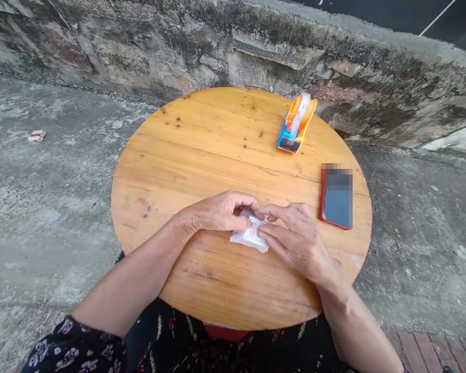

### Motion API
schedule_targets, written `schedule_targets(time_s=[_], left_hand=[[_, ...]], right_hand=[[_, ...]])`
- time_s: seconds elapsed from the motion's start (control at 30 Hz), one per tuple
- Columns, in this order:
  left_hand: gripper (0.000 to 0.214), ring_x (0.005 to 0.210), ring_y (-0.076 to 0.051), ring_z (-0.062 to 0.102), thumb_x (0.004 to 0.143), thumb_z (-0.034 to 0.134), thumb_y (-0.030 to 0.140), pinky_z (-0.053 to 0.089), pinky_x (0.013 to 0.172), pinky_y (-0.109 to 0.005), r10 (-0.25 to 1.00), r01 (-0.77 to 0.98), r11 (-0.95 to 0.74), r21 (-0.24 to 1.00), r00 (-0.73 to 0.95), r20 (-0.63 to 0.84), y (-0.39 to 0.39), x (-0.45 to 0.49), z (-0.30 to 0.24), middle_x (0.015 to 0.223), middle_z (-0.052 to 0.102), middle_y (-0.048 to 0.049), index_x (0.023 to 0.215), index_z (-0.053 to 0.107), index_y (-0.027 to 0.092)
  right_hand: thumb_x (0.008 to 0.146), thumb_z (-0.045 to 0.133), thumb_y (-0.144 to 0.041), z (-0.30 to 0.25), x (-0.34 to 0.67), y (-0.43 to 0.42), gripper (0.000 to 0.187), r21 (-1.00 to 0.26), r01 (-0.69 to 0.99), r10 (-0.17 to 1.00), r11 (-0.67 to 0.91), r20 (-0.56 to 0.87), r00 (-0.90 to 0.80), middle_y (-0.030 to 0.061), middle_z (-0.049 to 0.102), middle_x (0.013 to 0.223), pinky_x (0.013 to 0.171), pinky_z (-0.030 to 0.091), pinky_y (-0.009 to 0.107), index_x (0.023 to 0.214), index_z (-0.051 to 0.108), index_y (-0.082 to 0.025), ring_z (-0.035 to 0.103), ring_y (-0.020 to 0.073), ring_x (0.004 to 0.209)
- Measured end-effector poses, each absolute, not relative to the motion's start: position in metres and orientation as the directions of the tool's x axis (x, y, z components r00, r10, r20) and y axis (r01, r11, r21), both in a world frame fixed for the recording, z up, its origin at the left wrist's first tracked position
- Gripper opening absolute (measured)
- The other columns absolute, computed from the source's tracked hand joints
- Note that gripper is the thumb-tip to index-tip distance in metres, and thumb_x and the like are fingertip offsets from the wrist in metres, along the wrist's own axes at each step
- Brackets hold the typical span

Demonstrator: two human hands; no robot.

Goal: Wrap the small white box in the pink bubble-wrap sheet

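Observation:
A small white packet point(250, 239) with pink lettering lies on the round wooden table point(202, 155), near its front edge. Thin, crinkled see-through plastic surrounds it. My left hand point(227, 210) comes in from the left, its thumb pressed on the packet's upper side and its index finger curled behind the far edge. From the right, my right hand point(299, 235) holds the packet's other side between thumb and fingers. The fingertips of both hands meet at the far edge, and they cover part of the packet and its wrapping there.
A tape dispenser point(297, 124) in orange and blue, with a tape roll, stands at the table's back right. A phone point(337, 199) in a red case lies right of my right hand. Behind the table runs a stone wall point(171, 52). A small crumpled pack point(37, 135) lies on the concrete ground.

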State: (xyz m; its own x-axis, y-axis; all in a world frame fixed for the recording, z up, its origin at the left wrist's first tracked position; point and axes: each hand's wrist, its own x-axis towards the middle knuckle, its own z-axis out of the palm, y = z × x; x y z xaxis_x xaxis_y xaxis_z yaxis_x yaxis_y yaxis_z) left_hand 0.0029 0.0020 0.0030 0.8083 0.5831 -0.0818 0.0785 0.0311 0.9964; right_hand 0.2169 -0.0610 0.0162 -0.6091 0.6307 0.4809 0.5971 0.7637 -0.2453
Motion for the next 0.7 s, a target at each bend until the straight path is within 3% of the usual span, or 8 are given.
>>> schedule_targets(time_s=[0.17, 0.5, 0.7], left_hand=[[0.029, 0.082, -0.013, 0.061, 0.071, 0.062, 0.015, 0.048, 0.074, -0.026, 0.583, 0.059, 0.032, 0.998, 0.81, -0.066, 0.001, 0.006, 0.006, 0.095, 0.068, -0.0033, 0.101, 0.064, 0.015], [0.025, 0.077, -0.013, 0.06, 0.072, 0.067, 0.022, 0.047, 0.068, -0.025, 0.603, 0.145, -0.009, 0.989, 0.79, -0.11, 0.002, 0.002, 0.009, 0.087, 0.066, -0.0019, 0.096, 0.064, 0.015], [0.011, 0.075, -0.011, 0.056, 0.071, 0.069, 0.02, 0.044, 0.067, -0.024, 0.677, 0.061, -0.071, 0.996, 0.736, 0.003, 0.002, 0.008, 0.004, 0.084, 0.062, -0.0012, 0.079, 0.064, 0.014]], right_hand=[[0.088, 0.059, -0.011, 0.013, 0.216, -0.06, 0.01, -0.192, 0.605, 0.607, 0.772, 0.502, -0.616, 0.0068, 0.069, 0.115, 0.077, 0.04, 0.036, 0.083, 0.062, -0.019, 0.063, 0.0167, 0.081], [0.09, 0.055, -0.014, 0.011, 0.213, -0.05, 0.011, -0.336, 0.617, 0.689, 0.712, 0.506, -0.519, 0.0065, 0.069, 0.106, 0.073, 0.042, 0.033, 0.082, 0.057, -0.021, 0.066, 0.0179, 0.09], [0.089, 0.057, -0.013, 0.008, 0.212, -0.048, 0.009, -0.323, 0.615, 0.676, 0.719, 0.529, -0.512, 0.0088, 0.068, 0.108, 0.073, 0.044, 0.033, 0.084, 0.057, -0.02, 0.066, 0.0185, 0.091]])
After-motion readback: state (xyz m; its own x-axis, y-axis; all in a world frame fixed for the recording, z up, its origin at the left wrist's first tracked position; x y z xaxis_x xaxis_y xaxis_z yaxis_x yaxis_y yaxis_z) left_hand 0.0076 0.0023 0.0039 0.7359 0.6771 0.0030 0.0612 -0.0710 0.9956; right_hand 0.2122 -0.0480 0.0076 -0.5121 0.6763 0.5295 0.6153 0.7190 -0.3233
